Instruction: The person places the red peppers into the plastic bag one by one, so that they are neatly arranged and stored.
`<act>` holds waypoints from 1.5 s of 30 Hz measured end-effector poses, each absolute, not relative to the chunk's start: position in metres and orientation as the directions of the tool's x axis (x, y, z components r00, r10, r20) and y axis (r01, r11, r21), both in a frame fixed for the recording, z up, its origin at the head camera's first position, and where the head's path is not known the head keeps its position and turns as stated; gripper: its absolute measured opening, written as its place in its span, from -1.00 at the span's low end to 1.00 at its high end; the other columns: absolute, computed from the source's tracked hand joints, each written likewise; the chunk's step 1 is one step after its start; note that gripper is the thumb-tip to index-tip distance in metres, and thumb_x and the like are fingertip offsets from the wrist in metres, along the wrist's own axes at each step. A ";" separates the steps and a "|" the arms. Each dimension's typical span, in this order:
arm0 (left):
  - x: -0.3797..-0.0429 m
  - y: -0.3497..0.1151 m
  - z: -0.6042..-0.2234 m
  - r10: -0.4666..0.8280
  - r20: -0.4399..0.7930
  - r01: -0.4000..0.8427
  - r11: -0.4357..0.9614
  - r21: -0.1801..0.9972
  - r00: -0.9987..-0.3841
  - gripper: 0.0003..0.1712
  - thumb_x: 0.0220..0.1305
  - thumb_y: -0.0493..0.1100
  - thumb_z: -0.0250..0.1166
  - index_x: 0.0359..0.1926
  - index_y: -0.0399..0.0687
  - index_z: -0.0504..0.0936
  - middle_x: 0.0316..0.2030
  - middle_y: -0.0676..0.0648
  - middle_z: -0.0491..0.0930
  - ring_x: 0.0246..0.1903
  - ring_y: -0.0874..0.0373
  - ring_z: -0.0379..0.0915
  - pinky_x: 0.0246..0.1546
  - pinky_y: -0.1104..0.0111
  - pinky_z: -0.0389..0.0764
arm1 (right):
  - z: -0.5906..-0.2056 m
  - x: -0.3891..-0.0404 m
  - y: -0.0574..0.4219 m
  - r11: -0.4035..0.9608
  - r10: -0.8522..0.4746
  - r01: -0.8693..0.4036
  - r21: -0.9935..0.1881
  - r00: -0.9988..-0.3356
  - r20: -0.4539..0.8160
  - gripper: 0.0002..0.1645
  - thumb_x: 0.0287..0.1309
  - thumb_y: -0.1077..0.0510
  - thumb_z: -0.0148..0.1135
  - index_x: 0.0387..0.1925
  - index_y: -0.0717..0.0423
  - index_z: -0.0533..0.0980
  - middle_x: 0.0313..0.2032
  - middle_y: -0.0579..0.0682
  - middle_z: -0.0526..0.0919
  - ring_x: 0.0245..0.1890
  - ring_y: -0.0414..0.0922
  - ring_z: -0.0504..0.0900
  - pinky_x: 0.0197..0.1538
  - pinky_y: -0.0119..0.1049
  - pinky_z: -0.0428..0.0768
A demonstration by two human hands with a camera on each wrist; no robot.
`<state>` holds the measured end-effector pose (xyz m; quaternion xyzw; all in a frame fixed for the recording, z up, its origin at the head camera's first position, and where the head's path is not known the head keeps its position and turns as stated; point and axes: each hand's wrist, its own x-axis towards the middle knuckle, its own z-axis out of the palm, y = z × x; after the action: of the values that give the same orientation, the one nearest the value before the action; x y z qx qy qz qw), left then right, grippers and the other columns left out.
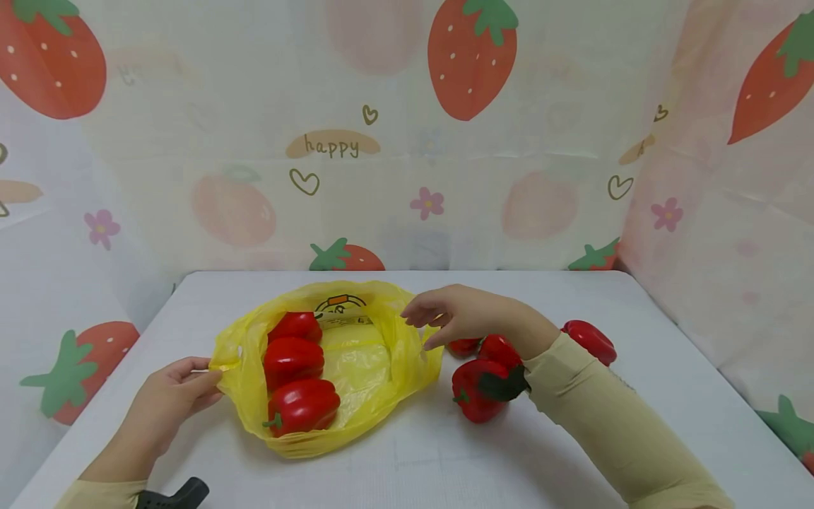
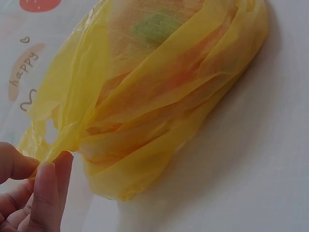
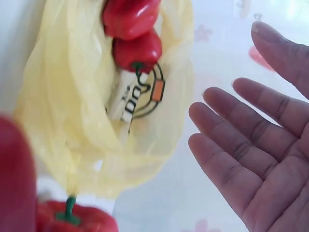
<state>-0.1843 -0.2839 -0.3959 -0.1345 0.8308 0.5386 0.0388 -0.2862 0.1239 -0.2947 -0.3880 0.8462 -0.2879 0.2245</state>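
Note:
A yellow plastic bag lies wide-mouthed on the white table, with red bell peppers lined up along its left inside. Thumb and fingers of my left hand pinch the bag's left edge by its handle hole; the left wrist view shows this pinch on the yellow film. Above the bag's right rim hovers my right hand, holding nothing. In the right wrist view its fingers are extended and spread beside the bag.
Right of the bag, several more red bell peppers sit together, partly hidden by my right wrist and a dark strap piece. One pepper lies farther right, behind my sleeve. A strawberry-print cloth hangs behind the table.

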 end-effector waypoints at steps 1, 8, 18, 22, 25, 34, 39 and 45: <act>-0.185 -0.284 -0.396 -0.183 -0.212 -0.268 0.384 0.884 -0.960 -0.34 0.24 0.08 0.16 0.17 -0.30 0.30 -0.03 -0.22 0.52 -0.30 0.27 0.55 -0.25 0.44 0.61 | -0.296 -0.287 0.128 0.545 -0.775 -0.515 -0.662 -0.611 -0.162 -0.47 0.01 0.14 0.33 0.07 -0.08 0.43 -0.01 -0.17 0.54 0.04 -0.18 0.49 0.08 -0.26 0.50; -0.185 -0.283 -0.394 -0.195 -0.214 -0.276 0.385 0.881 -0.957 -0.35 0.24 0.06 0.17 0.18 -0.30 0.30 0.01 -0.28 0.48 -0.29 0.24 0.56 -0.26 0.44 0.61 | -0.298 -0.281 0.158 0.597 -0.717 -0.418 -0.685 -0.662 -0.221 -0.43 -0.01 0.11 0.34 0.09 -0.14 0.41 0.01 -0.18 0.52 0.08 -0.17 0.46 0.03 -0.29 0.53; -0.185 -0.283 -0.391 -0.177 -0.187 -0.242 0.380 0.893 -0.966 -0.34 0.23 0.08 0.16 0.17 -0.31 0.30 -0.05 -0.22 0.53 -0.30 0.27 0.56 -0.25 0.44 0.60 | -0.313 -0.276 0.195 0.617 -0.690 -0.367 -0.696 -0.677 -0.254 -0.45 0.01 0.13 0.33 0.09 -0.09 0.41 0.07 -0.02 0.49 0.16 0.00 0.38 0.11 -0.13 0.47; -0.186 -0.283 -0.392 -0.175 -0.186 -0.239 0.372 0.897 -0.967 -0.33 0.23 0.08 0.17 0.17 -0.32 0.30 -0.06 -0.19 0.54 -0.31 0.28 0.56 -0.25 0.44 0.60 | -0.320 -0.272 0.204 0.644 -0.664 -0.327 -0.692 -0.688 -0.292 -0.41 -0.02 0.13 0.35 0.11 -0.10 0.41 0.08 -0.04 0.48 0.17 -0.01 0.36 0.06 -0.12 0.51; -0.186 -0.284 -0.392 -0.174 -0.186 -0.239 0.369 0.898 -0.967 -0.33 0.22 0.08 0.18 0.17 -0.32 0.29 -0.07 -0.19 0.54 -0.31 0.28 0.56 -0.25 0.44 0.60 | -0.326 -0.269 0.209 0.664 -0.638 -0.298 -0.686 -0.705 -0.311 -0.39 -0.06 0.12 0.37 0.10 -0.14 0.41 0.07 -0.08 0.48 0.18 -0.01 0.34 0.00 -0.14 0.55; -0.185 -0.283 -0.392 -0.175 -0.198 -0.250 0.364 0.897 -0.964 -0.33 0.22 0.07 0.18 0.18 -0.32 0.29 -0.05 -0.20 0.54 -0.30 0.28 0.56 -0.24 0.42 0.61 | -0.341 -0.263 0.216 0.645 -0.636 -0.263 -0.717 -0.706 -0.312 -0.33 -0.05 0.14 0.37 0.16 -0.11 0.39 0.12 -0.05 0.44 0.20 0.03 0.30 0.00 -0.16 0.55; -0.184 -0.284 -0.391 -0.172 -0.196 -0.248 0.368 0.896 -0.965 -0.32 0.23 0.07 0.18 0.18 -0.33 0.28 -0.05 -0.22 0.53 -0.31 0.28 0.56 -0.24 0.43 0.61 | -0.347 -0.259 0.216 0.663 -0.634 -0.295 -0.688 -0.710 -0.306 -0.32 -0.06 0.09 0.38 0.16 -0.17 0.39 0.10 -0.16 0.43 0.19 -0.05 0.30 0.02 -0.18 0.53; -0.183 -0.282 -0.390 -0.182 -0.193 -0.249 0.372 0.894 -0.964 -0.33 0.23 0.07 0.18 0.18 -0.32 0.29 -0.03 -0.23 0.52 -0.31 0.28 0.56 -0.25 0.43 0.61 | -0.352 -0.254 0.216 0.701 -0.592 -0.295 -0.649 -0.747 -0.300 -0.32 -0.11 0.09 0.41 0.12 -0.22 0.41 0.07 -0.19 0.43 0.17 -0.06 0.32 0.02 -0.15 0.54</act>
<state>-0.1834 -0.2818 -0.3901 -0.1301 0.8276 0.5452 0.0307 -0.2543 0.2163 -0.3516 -0.2501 0.8871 -0.2945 0.2524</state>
